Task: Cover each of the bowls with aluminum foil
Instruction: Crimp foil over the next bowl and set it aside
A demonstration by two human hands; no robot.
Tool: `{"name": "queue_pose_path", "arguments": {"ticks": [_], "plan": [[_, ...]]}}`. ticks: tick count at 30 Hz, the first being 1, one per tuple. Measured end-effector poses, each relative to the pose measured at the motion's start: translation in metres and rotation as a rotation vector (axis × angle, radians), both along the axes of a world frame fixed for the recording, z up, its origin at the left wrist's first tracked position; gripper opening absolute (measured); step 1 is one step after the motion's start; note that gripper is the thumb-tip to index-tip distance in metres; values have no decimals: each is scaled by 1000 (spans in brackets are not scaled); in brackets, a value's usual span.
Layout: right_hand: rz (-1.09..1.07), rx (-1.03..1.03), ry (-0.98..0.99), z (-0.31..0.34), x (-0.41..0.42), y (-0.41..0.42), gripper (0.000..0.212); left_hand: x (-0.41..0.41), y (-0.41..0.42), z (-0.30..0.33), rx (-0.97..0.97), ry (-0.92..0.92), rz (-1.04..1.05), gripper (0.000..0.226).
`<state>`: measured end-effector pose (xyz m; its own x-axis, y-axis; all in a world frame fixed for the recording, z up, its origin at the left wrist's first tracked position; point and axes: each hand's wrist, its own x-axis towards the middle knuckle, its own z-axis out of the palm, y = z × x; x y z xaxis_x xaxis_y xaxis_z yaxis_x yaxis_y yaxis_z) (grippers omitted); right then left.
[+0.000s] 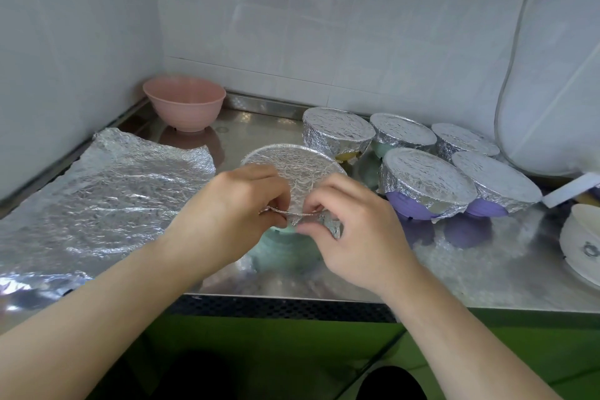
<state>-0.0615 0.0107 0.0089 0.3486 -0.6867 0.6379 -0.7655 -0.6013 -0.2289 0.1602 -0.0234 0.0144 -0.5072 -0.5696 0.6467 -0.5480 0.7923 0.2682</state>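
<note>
A green bowl [285, 245] sits near the front edge of the shiny metal bench [470, 269], close to the person so both hands can reach it. A sheet of foil [298, 169] is already stretched flat over its top. The left hand [233, 221] and the right hand [357, 230] meet at the near rim, and the fingers [311, 204] of both pinch the loose foil edge there, probably to fold it down so the cover stays on. Five bowls already covered in foil [425, 182] are grouped on the right, out of the way. A pink bowl [184, 105] stands open in the back left corner, so it looks like the next one to do. A spare foil sheet [107, 191] lies flat on the left, ready to be picked up. A white bowl [581, 247] peeks in at the right edge.
</note>
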Motion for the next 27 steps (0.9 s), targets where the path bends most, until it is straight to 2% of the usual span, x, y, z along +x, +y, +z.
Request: {"name": "queue_pose_path", "arguments": {"ticks": [4, 7, 12, 21, 23, 25, 27], "plan": [[-25, 40, -59, 0, -7, -3, 18, 6, -2, 5, 47, -42, 17, 34], [-30, 33, -45, 1, 0, -5, 18, 2, 4, 5, 5, -95, 23, 32], [31, 110, -84, 2, -6, -6, 17, -7, 7, 0, -48, -56, 30, 14], [-2, 61, -72, 2, 1, -7, 15, -6, 5, -2, -36, -59, 98, 15], [-8, 74, -119, 2, 2, -2, 16, -5, 5, -2, -22, -51, 108, 16], [-92, 66, -228, -1, 1, 8, 22, -4, 5, 0, -5, -43, 119, 16], [-282, 123, -356, -6, -3, 17, 28, -3, 6, 3, -4, -28, 147, 18]]}}
